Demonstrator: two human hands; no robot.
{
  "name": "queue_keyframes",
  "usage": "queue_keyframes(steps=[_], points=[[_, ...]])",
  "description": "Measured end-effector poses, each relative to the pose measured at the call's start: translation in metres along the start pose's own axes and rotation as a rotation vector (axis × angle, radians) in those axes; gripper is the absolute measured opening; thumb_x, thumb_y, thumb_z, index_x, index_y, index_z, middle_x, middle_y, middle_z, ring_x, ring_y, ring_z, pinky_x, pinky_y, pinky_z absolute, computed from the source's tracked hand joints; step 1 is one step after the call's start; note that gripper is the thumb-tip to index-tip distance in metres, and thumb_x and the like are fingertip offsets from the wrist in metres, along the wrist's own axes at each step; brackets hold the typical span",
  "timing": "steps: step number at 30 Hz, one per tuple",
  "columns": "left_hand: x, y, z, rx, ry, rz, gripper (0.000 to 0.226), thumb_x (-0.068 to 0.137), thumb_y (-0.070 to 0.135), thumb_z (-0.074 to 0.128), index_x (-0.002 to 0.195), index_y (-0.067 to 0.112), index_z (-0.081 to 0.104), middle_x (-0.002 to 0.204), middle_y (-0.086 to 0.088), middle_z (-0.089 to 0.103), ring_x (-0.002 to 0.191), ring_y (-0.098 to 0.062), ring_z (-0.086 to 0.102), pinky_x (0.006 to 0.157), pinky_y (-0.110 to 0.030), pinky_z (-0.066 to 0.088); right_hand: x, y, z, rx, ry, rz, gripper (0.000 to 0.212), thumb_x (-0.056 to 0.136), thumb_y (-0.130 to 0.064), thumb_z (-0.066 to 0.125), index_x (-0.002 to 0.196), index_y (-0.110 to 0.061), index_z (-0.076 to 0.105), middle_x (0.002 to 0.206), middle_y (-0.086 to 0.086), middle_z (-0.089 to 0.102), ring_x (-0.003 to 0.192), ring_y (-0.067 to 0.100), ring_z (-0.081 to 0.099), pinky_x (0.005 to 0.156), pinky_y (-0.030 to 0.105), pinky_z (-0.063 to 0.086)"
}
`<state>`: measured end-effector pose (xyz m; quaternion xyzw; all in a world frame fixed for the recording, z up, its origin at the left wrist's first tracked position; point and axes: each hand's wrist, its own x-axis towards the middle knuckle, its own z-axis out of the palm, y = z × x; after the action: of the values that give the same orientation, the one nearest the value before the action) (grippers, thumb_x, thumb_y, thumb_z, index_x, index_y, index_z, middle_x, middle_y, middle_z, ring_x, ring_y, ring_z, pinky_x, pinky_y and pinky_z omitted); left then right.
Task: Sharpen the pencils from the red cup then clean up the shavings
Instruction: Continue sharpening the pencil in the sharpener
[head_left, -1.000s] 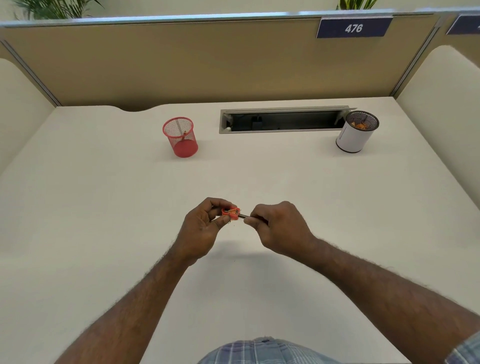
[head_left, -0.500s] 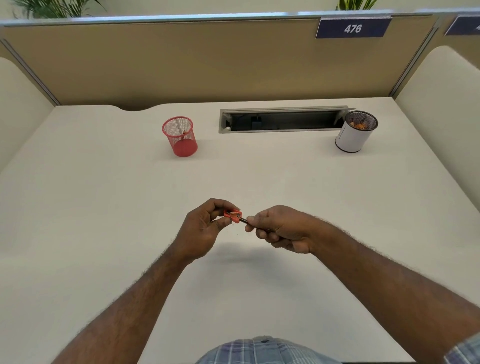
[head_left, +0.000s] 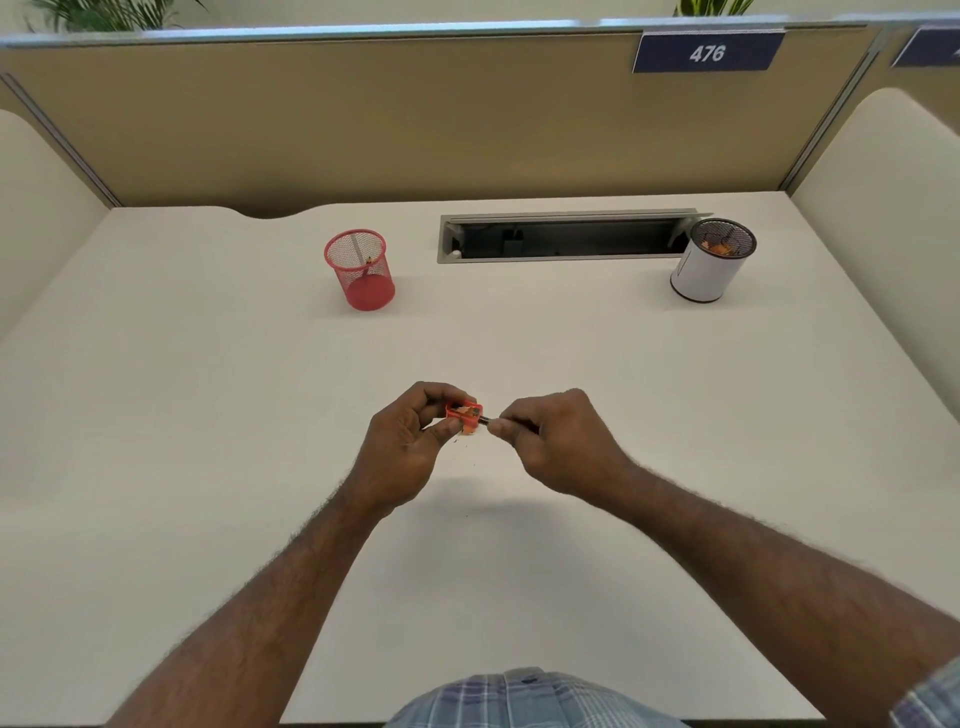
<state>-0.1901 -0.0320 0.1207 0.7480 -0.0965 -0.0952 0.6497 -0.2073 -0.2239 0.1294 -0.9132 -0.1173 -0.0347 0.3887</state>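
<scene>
Cream laminate counter (head_left: 519, 338): broad and mostly bare, with a tan partition behind and a grey cable tray (head_left: 566, 238) sunk into its far edge.
White cylindrical cup with black mesh rim (head_left: 710, 260): far right, just beside the tray's end; orange scraps show inside, probably shavings.
Red wire-mesh cup (head_left: 360, 270): far left of centre, upright, well apart from the hands; one pencil seems to stand in it.
Left hand (head_left: 410, 441): closed round the small orange plastic sharpener (head_left: 464, 411), pinched between thumb and fingers, above the counter's middle.
Right hand (head_left: 556, 441): curled shut on the dark pencil (head_left: 487, 420), whose tip sits in the sharpener; most of the shaft is hidden in the fist.
Shavings (head_left: 470, 429): an orange curl hangs under the sharpener; a few dark specks lie on the counter below.
Step in hand: judged as twisting the pencil. Keep the sharpener fixed, turn only the pencil, push lightly along its axis so the lead does not snap, and stay over one spot so the debris collects for easy sweeping.
</scene>
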Motion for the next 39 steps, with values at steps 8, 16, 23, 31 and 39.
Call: queue_keyframes(steps=[8,16,23,31,39], points=[[0.0,0.005,0.0,0.062,-0.1,0.022,0.022,0.091,-0.004,0.058,0.105,0.011,0.064,0.101,-0.005,0.074,0.103,-0.016,0.067,0.093,-0.03,0.051,0.006,-0.003,-0.024,0.964,-0.547,0.944,0.026,0.095,-0.032,0.059,0.082,-0.01,0.064,0.056,-0.006,0.046,0.039,0.003,0.028,0.033,0.013,0.015],[0.001,0.004,-0.001,0.024,-0.042,0.005,0.021,0.089,-0.004,0.061,0.106,0.007,0.063,0.103,-0.005,0.074,0.103,-0.016,0.068,0.091,-0.027,0.051,-0.003,-0.005,-0.011,-0.046,-0.06,0.105,0.023,0.088,-0.035,0.065,0.076,-0.015,0.062,0.062,-0.006,0.061,0.051,0.013,0.05,0.047,0.027,0.04],[0.002,0.002,-0.001,-0.016,-0.007,-0.008,0.022,0.091,-0.006,0.058,0.107,0.009,0.062,0.104,-0.006,0.074,0.106,-0.021,0.067,0.1,-0.041,0.049,-0.008,0.004,0.005,-0.378,0.139,-0.263,0.037,0.093,-0.035,0.049,0.067,-0.009,0.058,0.049,0.0,0.048,0.041,0.025,0.04,0.036,0.029,0.032],[0.001,0.007,-0.005,-0.002,-0.099,0.02,0.02,0.091,-0.004,0.057,0.106,0.009,0.063,0.101,-0.008,0.073,0.102,-0.022,0.067,0.093,-0.031,0.051,0.005,-0.016,-0.023,0.91,-0.43,0.897,0.024,0.092,-0.028,0.063,0.079,-0.008,0.067,0.055,-0.004,0.048,0.038,0.004,0.029,0.033,0.014,0.019],[-0.002,0.004,-0.007,0.055,-0.108,0.023,0.021,0.091,-0.002,0.059,0.105,0.012,0.064,0.101,-0.003,0.074,0.103,-0.018,0.067,0.095,-0.034,0.05,0.004,-0.014,-0.024,0.774,-0.502,0.775,0.025,0.089,-0.033,0.067,0.089,-0.009,0.067,0.06,-0.003,0.052,0.042,0.004,0.036,0.035,0.014,0.025]])
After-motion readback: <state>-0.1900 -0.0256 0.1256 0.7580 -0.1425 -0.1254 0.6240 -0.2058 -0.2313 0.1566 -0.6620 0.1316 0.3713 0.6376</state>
